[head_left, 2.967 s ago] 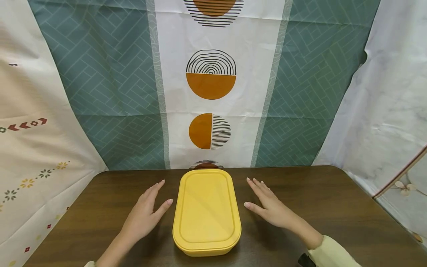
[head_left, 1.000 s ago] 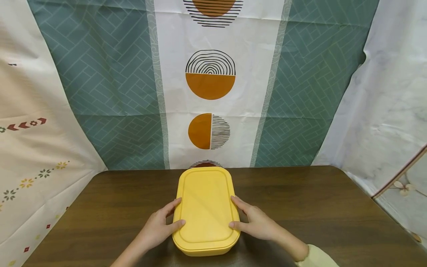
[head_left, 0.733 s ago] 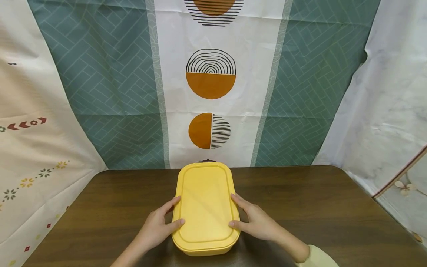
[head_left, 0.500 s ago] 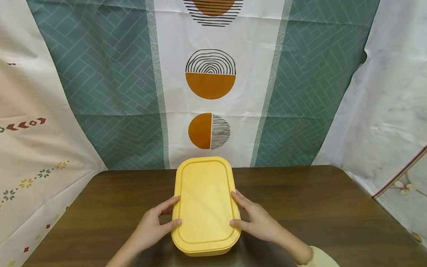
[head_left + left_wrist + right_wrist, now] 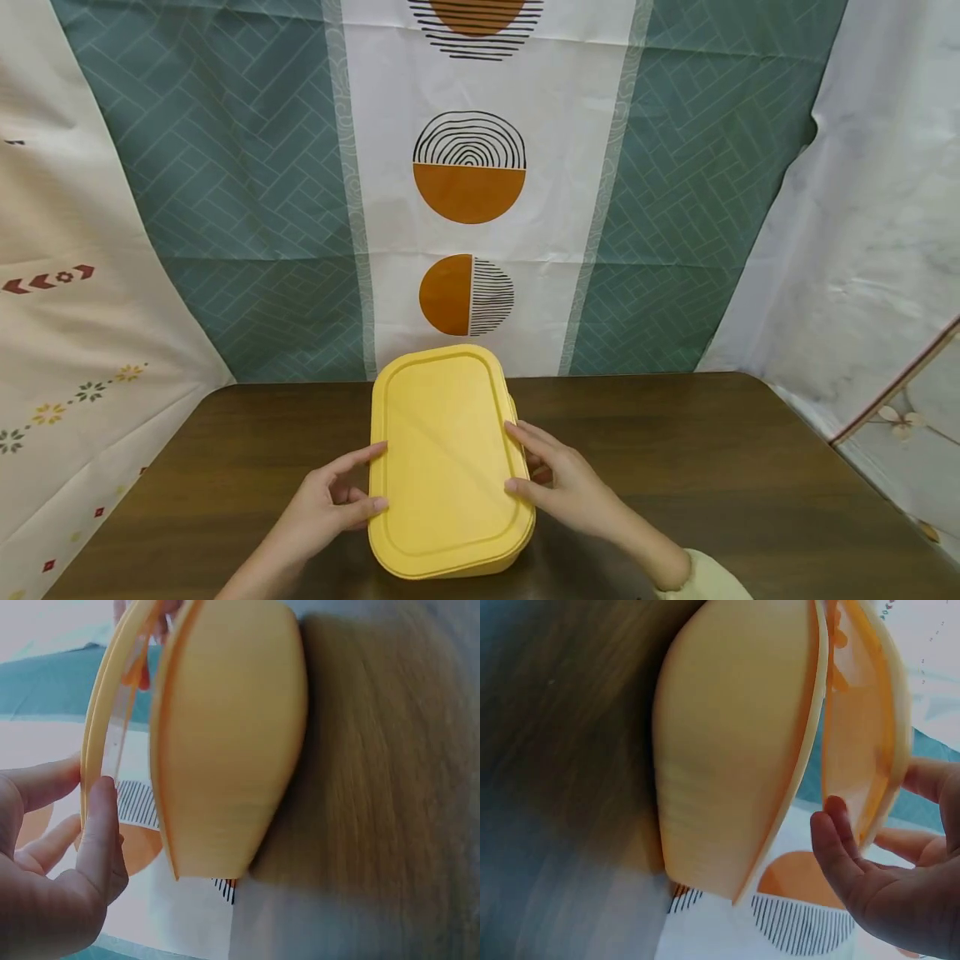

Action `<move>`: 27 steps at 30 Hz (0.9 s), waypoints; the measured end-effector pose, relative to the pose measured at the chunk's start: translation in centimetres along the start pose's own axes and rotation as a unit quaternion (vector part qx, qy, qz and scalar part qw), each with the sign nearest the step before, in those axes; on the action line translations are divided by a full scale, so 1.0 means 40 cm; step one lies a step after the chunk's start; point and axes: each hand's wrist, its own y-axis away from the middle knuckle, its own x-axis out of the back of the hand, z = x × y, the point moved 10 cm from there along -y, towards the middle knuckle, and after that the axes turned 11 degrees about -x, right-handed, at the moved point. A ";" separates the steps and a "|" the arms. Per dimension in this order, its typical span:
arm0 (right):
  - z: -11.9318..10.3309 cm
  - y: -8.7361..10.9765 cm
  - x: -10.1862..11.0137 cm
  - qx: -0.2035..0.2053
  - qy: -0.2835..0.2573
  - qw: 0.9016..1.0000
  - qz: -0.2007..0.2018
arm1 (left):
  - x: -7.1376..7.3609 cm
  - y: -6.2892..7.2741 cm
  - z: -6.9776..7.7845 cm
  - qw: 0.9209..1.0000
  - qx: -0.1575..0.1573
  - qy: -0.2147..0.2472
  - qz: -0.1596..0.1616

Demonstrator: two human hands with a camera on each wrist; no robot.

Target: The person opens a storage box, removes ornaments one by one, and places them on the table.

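Both hands hold the yellow lid (image 5: 446, 454) of a rectangular yellow container, one at each long side. The container (image 5: 735, 742) stands on the table beneath it, mostly hidden by the lid in the head view. In the wrist views the lid is tilted, with a wide gap over the container at the far end and the near end close to the rim. My left hand (image 5: 318, 504) pinches the lid's left edge, thumb and index finger on top. On the opposite edge, my right hand (image 5: 566, 483) grips with other fingers curled underneath. The container's inside is hidden.
The dark wooden table (image 5: 675, 467) extends to both sides of the container. Behind it hangs a green and white curtain (image 5: 577, 125) with orange circles. Pale patterned cloths close off the left and right sides.
Both hands came in from beside the container and took hold of the lid. Its far end rose off the container, and the lid has since shifted slightly left, turning a little.
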 end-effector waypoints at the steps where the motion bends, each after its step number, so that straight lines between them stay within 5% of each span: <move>1: -0.003 -0.004 -0.001 0.000 -0.013 1.000 0.002 | 0.001 0.005 -0.002 1.000 0.007 0.017 -0.003; 6: -0.020 -0.017 -0.018 -0.006 -0.066 0.998 0.003 | 0.030 0.036 -0.013 0.997 0.053 0.053 0.001; 13: -0.065 -0.031 -0.074 0.024 -0.067 0.997 -0.015 | 0.098 0.080 -0.036 0.995 0.077 0.059 -0.015; 21: -0.107 -0.044 -0.146 0.001 -0.067 0.997 -0.050 | 0.159 0.125 -0.039 0.987 0.069 0.109 -0.092; 27: -0.135 -0.053 -0.207 -0.027 -0.087 0.993 -0.081 | 0.211 0.155 -0.051 0.973 0.076 0.174 -0.135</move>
